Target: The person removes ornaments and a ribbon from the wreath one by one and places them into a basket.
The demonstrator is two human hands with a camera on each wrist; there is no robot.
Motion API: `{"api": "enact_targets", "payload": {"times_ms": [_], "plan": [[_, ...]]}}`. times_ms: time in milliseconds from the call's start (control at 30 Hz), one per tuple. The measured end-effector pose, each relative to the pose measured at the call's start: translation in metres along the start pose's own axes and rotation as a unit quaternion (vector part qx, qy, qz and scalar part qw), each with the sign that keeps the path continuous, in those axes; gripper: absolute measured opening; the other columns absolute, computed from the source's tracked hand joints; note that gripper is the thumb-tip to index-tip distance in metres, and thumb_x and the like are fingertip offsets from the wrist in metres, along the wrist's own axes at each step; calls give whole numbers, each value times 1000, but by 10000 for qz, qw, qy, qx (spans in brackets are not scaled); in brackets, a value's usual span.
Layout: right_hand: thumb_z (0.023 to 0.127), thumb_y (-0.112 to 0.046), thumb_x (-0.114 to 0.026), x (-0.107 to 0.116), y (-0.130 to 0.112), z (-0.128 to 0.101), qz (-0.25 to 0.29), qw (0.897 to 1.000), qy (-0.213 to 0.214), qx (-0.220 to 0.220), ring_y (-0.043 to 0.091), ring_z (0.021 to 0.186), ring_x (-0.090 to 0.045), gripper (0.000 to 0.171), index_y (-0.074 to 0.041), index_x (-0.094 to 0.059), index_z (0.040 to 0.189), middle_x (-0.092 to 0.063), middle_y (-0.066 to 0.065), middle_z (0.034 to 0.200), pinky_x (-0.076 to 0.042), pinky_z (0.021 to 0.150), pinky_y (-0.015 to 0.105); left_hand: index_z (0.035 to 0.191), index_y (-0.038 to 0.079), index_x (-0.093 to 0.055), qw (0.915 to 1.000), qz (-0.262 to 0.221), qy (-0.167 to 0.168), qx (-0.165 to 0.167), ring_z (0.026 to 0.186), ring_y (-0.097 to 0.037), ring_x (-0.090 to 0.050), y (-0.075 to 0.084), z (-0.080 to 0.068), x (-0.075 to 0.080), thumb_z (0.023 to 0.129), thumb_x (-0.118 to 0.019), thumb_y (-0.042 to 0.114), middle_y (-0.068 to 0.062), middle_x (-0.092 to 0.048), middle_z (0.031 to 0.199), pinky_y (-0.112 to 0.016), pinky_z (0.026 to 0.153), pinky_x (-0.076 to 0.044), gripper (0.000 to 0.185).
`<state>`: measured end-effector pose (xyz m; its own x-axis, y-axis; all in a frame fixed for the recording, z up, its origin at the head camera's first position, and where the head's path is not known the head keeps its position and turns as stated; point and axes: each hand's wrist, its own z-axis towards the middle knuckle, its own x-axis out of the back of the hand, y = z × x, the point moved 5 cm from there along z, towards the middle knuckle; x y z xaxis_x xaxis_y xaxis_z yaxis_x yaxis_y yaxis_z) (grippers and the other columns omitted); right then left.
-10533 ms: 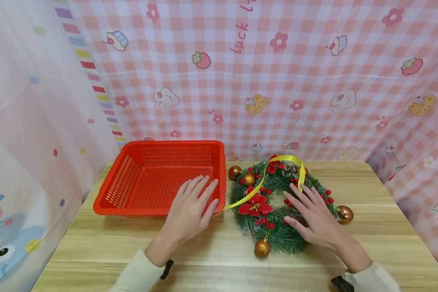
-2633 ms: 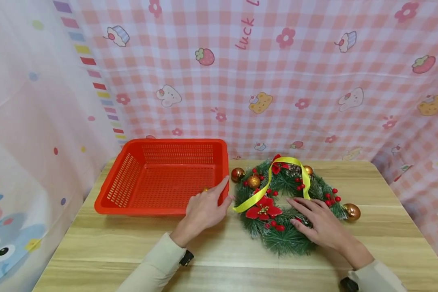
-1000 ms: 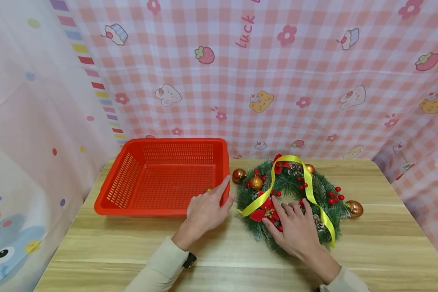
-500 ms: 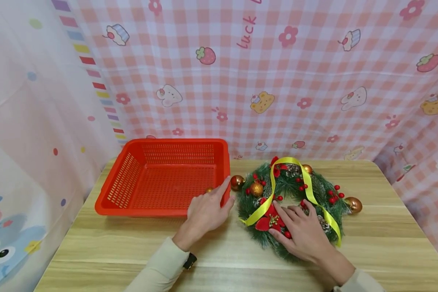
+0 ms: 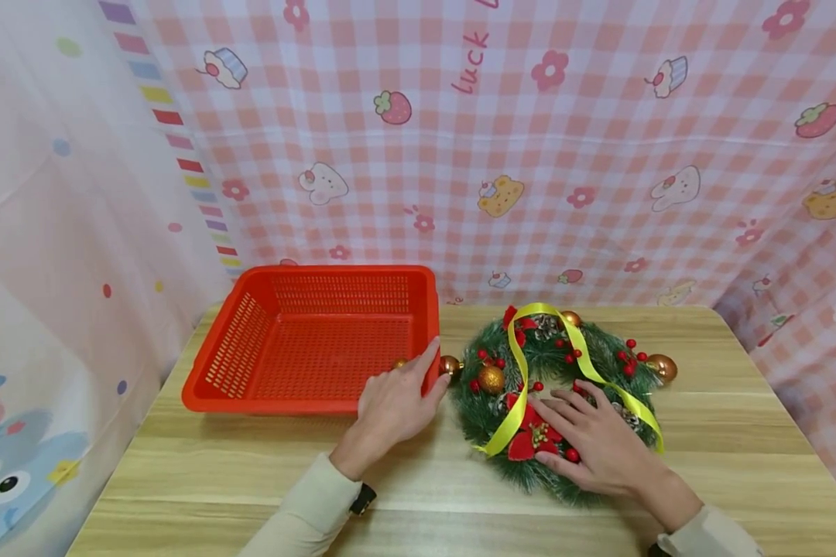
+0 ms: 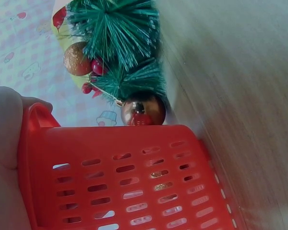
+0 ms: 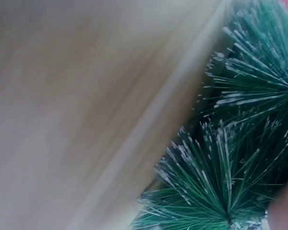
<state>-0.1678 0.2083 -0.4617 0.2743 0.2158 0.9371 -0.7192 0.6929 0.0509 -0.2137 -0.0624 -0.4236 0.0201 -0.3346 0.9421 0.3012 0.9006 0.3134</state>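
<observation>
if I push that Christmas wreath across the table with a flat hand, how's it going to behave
The wreath probably slides and turns as one piece: it lies flat on the wooden table, and the right hand rests on it with spread fingers. Its bristly needles look springy and light. The loose yellow ribbon would likely flop, and the gold baubles at the rim may swing or snag.

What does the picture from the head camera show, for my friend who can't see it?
A person's right hand rests flat on a green Christmas wreath with gold balls, red berries and a yellow ribbon, lying on a wooden table. The left hand touches the near corner of a red basket beside it.
</observation>
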Motion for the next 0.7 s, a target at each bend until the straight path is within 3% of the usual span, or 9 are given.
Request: {"api": "enact_targets", "payload": {"times_ms": [133,267,367,467,567,700], "plan": [[97,-63,-42,2,6,-3,113,9992,263,263,31,117,-57,71,-14,-48,148,-64,10,129,-29,106,56,156,28,-31,10000,11,72,-39,39,-10,-27,1,0,1,102,-42,50,-4,-65,131,-24,37,-20,60],[95,-66,-43,5,6,-4,120,9993,311,187,32,122,-53,73,-14,-48,147,-61,11,132,-28,107,56,156,27,-31,10000,3,84,-41,39,-9,-26,1,-1,1,102,-42,50,-4,-64,133,-23,37,-19,60],[93,-67,-47,12,4,-4,213,9991,340,-142,35,129,-46,73,-15,-51,145,-56,13,138,-26,107,57,157,28,-30,10000,7,48,-38,39,-9,-25,1,-1,2,102,-41,50,-4,-63,135,-23,37,-19,60],[93,-64,-50,23,4,-5,395,9941,574,-831,40,133,-39,70,-13,-53,142,-51,17,141,-23,107,61,157,28,-29,10000,2,11,-23,39,-9,-24,0,-1,1,102,-41,50,-3,-61,137,-23,37,-19,60],[93,-54,-59,32,10,-8,770,9751,844,-1901,46,135,-33,68,-8,-52,141,-44,24,145,-17,107,67,157,28,-29,10000,-16,14,-12,39,-9,-25,1,-1,1,102,-41,50,-3,-61,137,-23,37,-19,60],[91,-47,-66,34,20,-15,1125,9329,895,-3303,53,137,-22,72,-2,-46,144,-31,31,151,-10,106,72,157,28,-29,10000,16,-23,3,39,-9,-25,1,0,1,102,-40,51,-4,-67,128,-23,37,-20,60]]}}
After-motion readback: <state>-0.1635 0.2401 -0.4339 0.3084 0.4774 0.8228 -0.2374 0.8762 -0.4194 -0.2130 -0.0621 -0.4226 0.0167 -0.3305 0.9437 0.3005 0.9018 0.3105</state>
